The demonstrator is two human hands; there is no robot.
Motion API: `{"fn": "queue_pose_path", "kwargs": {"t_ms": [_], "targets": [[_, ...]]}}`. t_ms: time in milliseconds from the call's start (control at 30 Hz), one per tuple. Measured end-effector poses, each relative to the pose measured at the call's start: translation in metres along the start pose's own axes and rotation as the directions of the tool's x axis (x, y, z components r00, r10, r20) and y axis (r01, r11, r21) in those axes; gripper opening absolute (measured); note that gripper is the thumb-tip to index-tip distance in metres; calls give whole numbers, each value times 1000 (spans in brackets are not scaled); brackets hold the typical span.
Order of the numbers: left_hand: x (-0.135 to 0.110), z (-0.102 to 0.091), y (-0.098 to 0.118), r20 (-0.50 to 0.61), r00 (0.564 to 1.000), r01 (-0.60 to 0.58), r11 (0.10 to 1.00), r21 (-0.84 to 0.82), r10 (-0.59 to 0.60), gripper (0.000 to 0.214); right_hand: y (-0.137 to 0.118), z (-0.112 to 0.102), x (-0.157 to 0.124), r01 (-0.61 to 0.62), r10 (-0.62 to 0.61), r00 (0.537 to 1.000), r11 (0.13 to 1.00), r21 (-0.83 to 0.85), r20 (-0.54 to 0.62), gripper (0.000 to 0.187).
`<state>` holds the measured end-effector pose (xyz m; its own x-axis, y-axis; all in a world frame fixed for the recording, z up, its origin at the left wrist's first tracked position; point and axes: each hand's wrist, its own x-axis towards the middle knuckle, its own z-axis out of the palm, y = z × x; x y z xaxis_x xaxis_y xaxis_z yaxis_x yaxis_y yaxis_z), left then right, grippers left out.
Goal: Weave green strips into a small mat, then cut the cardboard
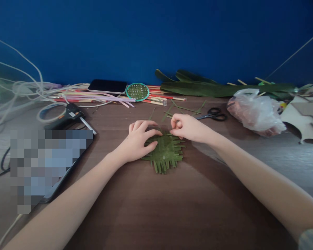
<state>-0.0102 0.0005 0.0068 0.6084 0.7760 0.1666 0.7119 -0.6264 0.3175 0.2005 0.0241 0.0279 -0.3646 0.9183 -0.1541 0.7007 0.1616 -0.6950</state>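
A small square mat woven from green leaf strips lies flat on the brown table, its loose strip ends sticking out like a fringe. My left hand rests over the mat's left side, fingers apart and curved, with the fingertips touching its upper left part. At the upper right edge, my right hand is closed in a pinch on a leaf strip, which its fingers mostly cover. Several cut leaf strips lie scattered beyond the mat. Black-handled scissors lie just past my right hand.
A tablet, blurred out, and a black glue gun lie to the left. Along the back are a phone, a teal-rimmed woven disc, sticks and long leaves. A plastic bag and cut cardboard sit right.
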Motion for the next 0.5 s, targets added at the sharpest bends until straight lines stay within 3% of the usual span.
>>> {"fn": "queue_pose_path", "kwargs": {"t_ms": [500], "targets": [[-1, 1, -1, 10, 1000, -22, 1000, 7, 22, 31, -2, -1, -1, 0, -1, 1000, 1000, 27, 18, 13]]}}
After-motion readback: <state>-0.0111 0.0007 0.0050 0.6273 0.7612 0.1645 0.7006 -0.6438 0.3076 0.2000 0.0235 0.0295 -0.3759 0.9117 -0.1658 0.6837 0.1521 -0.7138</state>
